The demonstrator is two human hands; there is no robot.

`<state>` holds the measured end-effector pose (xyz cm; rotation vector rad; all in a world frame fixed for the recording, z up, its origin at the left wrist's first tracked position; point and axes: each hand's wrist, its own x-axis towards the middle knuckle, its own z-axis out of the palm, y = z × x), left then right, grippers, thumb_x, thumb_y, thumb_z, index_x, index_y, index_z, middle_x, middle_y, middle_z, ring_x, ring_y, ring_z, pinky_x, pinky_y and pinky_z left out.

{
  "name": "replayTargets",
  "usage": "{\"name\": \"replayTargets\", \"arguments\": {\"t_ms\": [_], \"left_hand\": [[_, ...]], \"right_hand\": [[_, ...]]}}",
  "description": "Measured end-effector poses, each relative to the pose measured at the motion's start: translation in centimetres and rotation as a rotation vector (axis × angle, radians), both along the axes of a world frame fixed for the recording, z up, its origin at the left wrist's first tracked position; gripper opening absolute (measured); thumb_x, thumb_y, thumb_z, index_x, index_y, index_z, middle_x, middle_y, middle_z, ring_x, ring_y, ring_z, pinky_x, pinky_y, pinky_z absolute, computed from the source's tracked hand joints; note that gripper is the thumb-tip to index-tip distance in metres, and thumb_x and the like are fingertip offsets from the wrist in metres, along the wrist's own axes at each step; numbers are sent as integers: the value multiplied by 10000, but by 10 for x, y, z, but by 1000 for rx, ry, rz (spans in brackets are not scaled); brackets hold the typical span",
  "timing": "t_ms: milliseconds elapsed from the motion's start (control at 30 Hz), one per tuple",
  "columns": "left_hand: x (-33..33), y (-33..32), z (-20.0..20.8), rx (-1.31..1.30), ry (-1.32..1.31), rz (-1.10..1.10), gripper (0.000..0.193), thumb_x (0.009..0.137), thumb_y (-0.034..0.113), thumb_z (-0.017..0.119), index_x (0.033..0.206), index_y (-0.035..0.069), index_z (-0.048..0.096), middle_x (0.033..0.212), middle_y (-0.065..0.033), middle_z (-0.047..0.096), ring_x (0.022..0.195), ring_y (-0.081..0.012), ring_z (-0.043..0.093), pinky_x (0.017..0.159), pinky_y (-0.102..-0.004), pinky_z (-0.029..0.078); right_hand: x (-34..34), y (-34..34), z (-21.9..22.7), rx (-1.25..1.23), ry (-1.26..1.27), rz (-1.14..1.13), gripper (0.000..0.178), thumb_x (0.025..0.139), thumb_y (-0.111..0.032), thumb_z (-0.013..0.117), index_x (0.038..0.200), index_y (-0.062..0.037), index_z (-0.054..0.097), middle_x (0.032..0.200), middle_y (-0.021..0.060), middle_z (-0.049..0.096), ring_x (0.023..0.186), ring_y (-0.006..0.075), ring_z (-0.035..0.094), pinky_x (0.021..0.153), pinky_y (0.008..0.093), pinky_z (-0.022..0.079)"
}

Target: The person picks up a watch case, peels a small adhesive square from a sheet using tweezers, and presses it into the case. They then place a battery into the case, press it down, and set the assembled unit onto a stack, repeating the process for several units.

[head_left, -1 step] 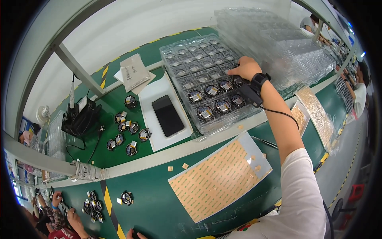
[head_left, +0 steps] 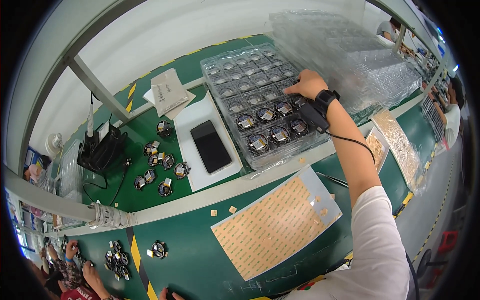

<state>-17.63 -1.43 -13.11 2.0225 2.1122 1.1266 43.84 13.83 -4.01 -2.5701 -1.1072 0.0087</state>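
My right hand reaches over a clear plastic tray, its fingers bent together at a compartment beside the filled ones. Whatever they grip is hidden. Several round black electronic modules with pale labels sit in the tray's near rows, and one lies partly under my hand. At the lower edge only a few fingertips of my left hand show, around something dark that I cannot make out. In front of me lies a sheet of tan adhesive stickers, with a loose module to its left.
A black phone rests on a white board left of the tray. More modules lie beyond the metal rail. Stacked clear trays rise at the back right. Tweezers lie near my forearm. A co-worker's hands are at lower left.
My right hand stays at the same spot over the tray. The co-worker's hand at lower left has shifted slightly.
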Motion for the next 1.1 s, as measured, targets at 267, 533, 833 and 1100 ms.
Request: {"name": "replayTargets", "arguments": {"t_ms": [267, 533, 833, 1100], "left_hand": [[3, -2, 2, -55, -22, 12, 262, 848, 161, 583, 1014, -42, 591, 992, -184, 604, 885, -315, 561, 837, -403, 440], [7, -3, 5, -78, -71, 54, 260, 839, 144, 591, 1018, -45, 590, 1002, -186, 602, 892, -318, 560, 850, -409, 436], [-11, 4, -4, 26, 239, -29, 294, 863, 190, 567, 1055, -32, 582, 1013, -178, 604, 889, -314, 564, 817, -413, 445], [12, 85, 59, -423, 57, -180, 401, 907, 351, 513, 1167, 50, 561, 1069, -178, 601, 933, -343, 571, 776, -436, 453]], "right_hand": [[17, 37, -9, -9, -22, 18, 637, 583, -458, 782, 953, 39, 631, 1008, 214, 629, 953, 336, 606, 819, 398, 487], [34, 33, -16, 67, -29, 14, 582, 621, -405, 769, 998, 11, 613, 1003, 198, 625, 965, 338, 593, 812, 400, 487], [45, -6, -34, 386, -128, 105, 314, 745, -298, 675, 830, 2, 629, 872, 182, 627, 805, 341, 595, 707, 410, 475], [-12, -158, -24, 428, -67, 210, 183, 759, -202, 624, 790, -23, 642, 763, 157, 609, 750, 318, 598, 682, 389, 481]]}}
